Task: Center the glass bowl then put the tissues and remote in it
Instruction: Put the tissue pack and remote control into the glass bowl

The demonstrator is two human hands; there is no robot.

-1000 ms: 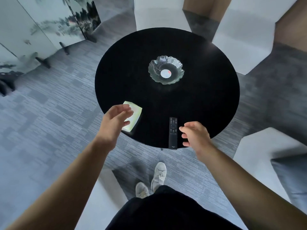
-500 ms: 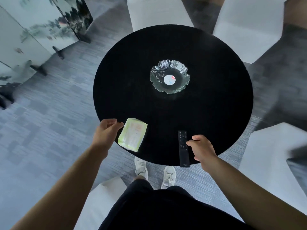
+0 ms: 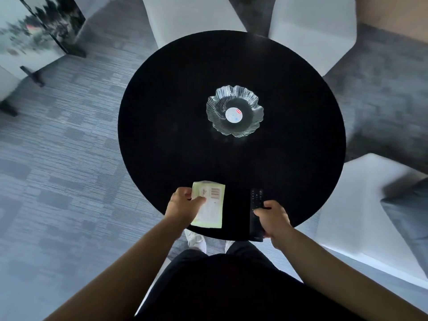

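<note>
a: where's the glass bowl (image 3: pixel 235 114)?

b: on the round black table (image 3: pixel 166 126), about at its middle, a little toward the far side. fluted, wavy rim, a white round sticker with a red mark in its base. nothing lies in it.

a: and the tissues?

b: the tissue pack (image 3: pixel 212 205) sits near the table's near edge, left of centre, pale green-yellow wrapper, barcode side up. the left hand (image 3: pixel 183 206) is closed on its left edge, thumb over the top face, the other fingers curled at the side.

a: is it lifted off the table?

b: cannot tell; the black surface swallows any shadow, so it may be resting there or just clear of it.

a: the remote?

b: the remote (image 3: pixel 256 205) lies lengthwise at the near edge, right of the tissue pack and apart from it, its near end just over the rim. the right hand (image 3: pixel 273 220) wraps its lower half, fingers bent across the button face, thumb hidden on the far side. the top buttons stay uncovered.

a: anything around?

b: white chairs (image 3: pixel 312 26) ring the far and right sides of the table, grey carpet (image 3: pixel 69 147) below, and white shoes (image 3: pixel 196 239) show under the near edge.
</note>
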